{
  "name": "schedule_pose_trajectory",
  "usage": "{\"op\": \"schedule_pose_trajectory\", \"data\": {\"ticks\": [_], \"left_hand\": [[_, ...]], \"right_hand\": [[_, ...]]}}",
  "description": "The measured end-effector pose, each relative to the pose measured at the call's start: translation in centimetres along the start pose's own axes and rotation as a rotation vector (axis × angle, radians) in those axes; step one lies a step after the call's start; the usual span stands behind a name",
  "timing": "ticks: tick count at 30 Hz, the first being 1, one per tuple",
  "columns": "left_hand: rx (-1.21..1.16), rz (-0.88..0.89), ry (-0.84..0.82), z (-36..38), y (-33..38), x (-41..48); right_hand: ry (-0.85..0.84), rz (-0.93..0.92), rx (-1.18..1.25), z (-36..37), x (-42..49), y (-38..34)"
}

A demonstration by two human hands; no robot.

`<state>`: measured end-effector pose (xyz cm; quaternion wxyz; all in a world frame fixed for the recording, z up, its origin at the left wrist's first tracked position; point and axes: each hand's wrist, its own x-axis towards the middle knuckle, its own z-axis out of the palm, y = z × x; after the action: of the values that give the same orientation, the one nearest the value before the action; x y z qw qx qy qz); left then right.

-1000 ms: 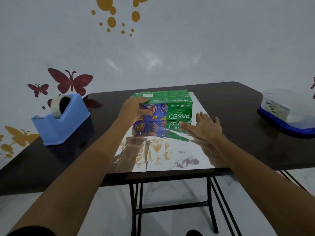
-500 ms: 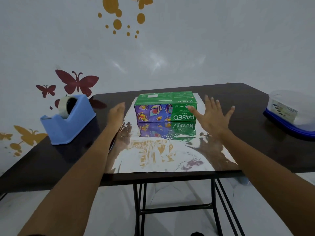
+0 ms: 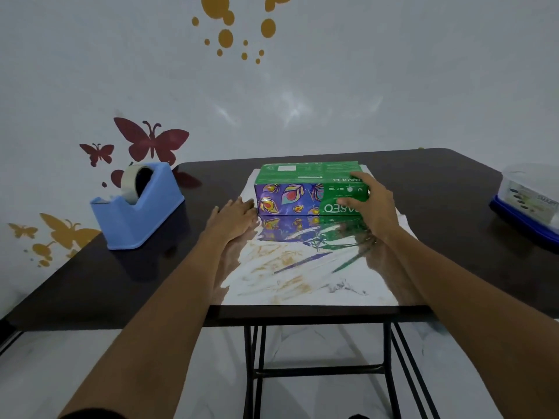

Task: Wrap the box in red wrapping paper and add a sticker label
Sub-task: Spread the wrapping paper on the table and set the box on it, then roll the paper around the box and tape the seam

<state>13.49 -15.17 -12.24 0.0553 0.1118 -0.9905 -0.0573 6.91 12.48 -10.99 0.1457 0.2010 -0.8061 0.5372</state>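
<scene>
Gripping hand: right hand (image 3: 375,204) curls round the box's (image 3: 290,189) right end, fingers on top, thumb on its front.
Flat hand: left hand (image 3: 233,219), fingers straight and together, rests on the wrapping paper (image 3: 302,273) just beside the box.
Box location: far part of the wrapping paper, on the table (image 3: 121,282).

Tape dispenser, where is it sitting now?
In the head view the tape dispenser stands at the left of the table, left of the left hand, near the red butterflies.

box (image 3: 290,189) on paper (image 3: 302,276), tape dispenser (image 3: 136,213) left
</scene>
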Motion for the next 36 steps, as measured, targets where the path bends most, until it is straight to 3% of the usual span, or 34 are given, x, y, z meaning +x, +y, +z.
{"op": "schedule_pose_trajectory", "data": {"ticks": [4, 9, 15, 16, 20, 21, 24, 28, 33, 36], "left_hand": [[-0.056, -0.042, -0.009, -0.1, 0.3, -0.1], [0.060, 0.012, -0.038, -0.6, 0.7, -0.7], [-0.065, -0.034, -0.007, -0.2, 0.5, -0.7], [-0.166, -0.058, -0.005, 0.1, 0.3, -0.6], [-1.125, -0.455, 0.163, -1.3, 0.1, 0.7], [-1.139, -0.501, 0.233, -2.2, -0.4, 1.5], [-0.902, -0.453, 0.295, -5.1, -1.1, 3.5], [-0.735, -0.411, 0.258, -8.3, -1.8, 7.9], [-0.539, -0.111, 0.200, -10.4, 1.2, 13.3], [-0.463, -0.034, 0.209, -8.9, 0.8, 16.8]], "right_hand": [[0.013, -0.003, -0.038, -0.1, 0.3, 0.0], [0.023, -0.006, -0.043, -0.4, 0.4, 0.2], [-0.036, -0.006, -0.043, -0.5, 0.3, 0.6], [-0.058, -0.003, -0.059, -0.7, 0.3, 0.7], [0.061, 0.090, -0.005, -2.2, 1.5, 0.2], [0.085, 0.125, 0.034, -2.5, 2.0, -0.1], [0.041, 0.192, 0.009, -3.4, 4.2, 0.1], [-0.046, 0.242, 0.048, -3.4, 7.9, 0.3], [-0.221, 0.282, 0.100, -2.7, 12.7, 0.1], [-0.298, 0.299, 0.070, -2.5, 15.4, 1.4]]}}
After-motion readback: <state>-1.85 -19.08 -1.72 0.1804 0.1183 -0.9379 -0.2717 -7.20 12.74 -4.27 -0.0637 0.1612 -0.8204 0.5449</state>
